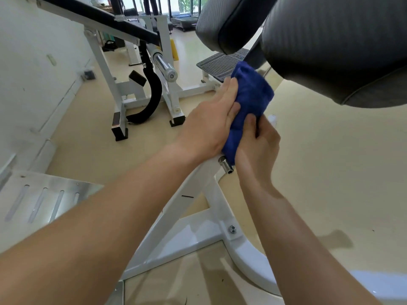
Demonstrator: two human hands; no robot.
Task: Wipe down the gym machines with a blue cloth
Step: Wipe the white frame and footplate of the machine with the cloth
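Observation:
A bunched blue cloth (251, 95) is wrapped over the upper part of a white machine frame bar (176, 216) in the middle of the view. My left hand (209, 124) lies along the cloth's left side with fingers curled onto it. From below right, my right hand (257, 146) pinches the cloth's lower end, thumb on top. A small chrome peg (226, 165) sticks out of the bar just under the cloth. Grey padded seat cushions (330, 47) of the machine hang above right.
Another white machine (123, 84) with a black curved hose and a chrome sleeve (165, 67) stands at the left by the wall. A ribbed black footplate (218, 64) lies beyond the cloth. A slotted metal plate (44, 199) sits at lower left. Beige floor spreads right.

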